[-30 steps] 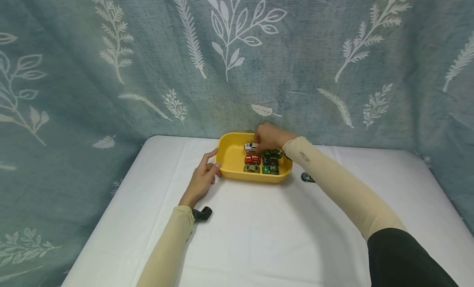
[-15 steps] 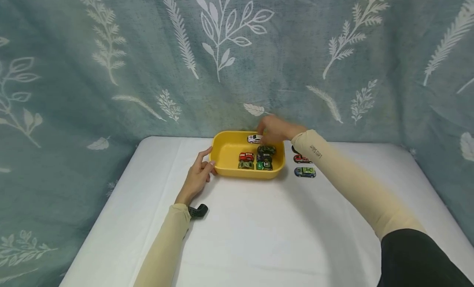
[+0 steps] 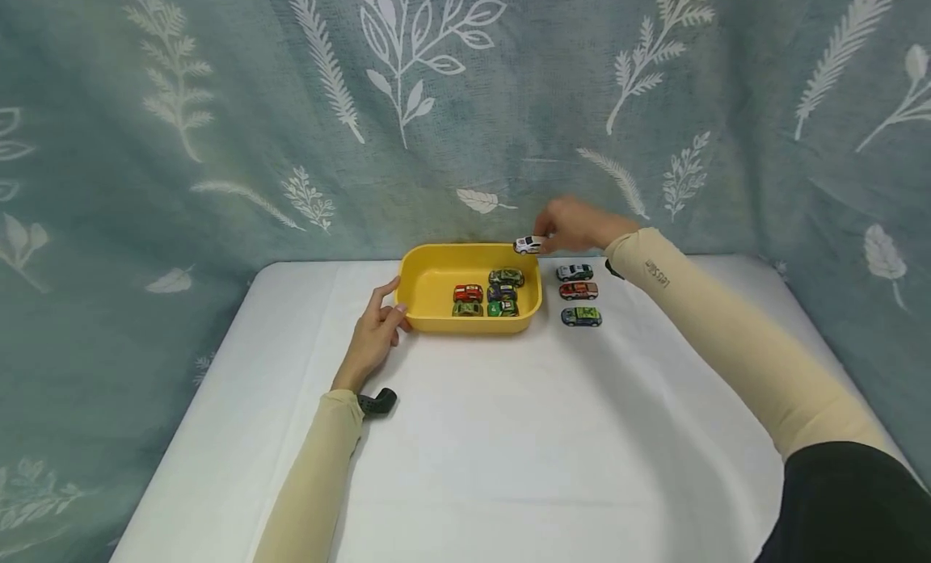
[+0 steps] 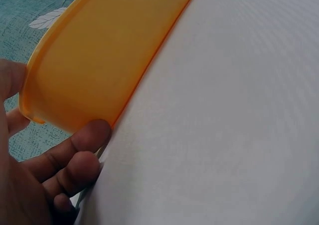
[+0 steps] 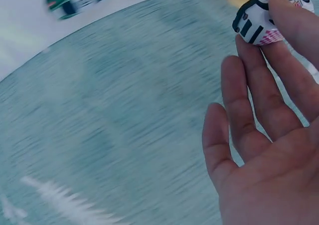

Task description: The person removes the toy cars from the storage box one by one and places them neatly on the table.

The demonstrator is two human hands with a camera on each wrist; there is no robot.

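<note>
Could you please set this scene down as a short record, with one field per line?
Right hand: pinches white toy car at the back right corner of yellow tray
Left hand: touches left end of yellow tray
In yellow tray: red car, olive car, dark car, mottled green car, bright green car
On white cloth, right of yellow tray, back to front: white-and-green car, orange-red car, blue-and-green car
Backdrop: blue-green curtain with white leaf prints

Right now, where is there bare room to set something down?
The white cloth is bare in front of the yellow tray, between the beige sleeves; the tray's left end is bare inside. Crowded: its middle and right, holding five toy cars, and the cloth just right, with three more cars.
</note>
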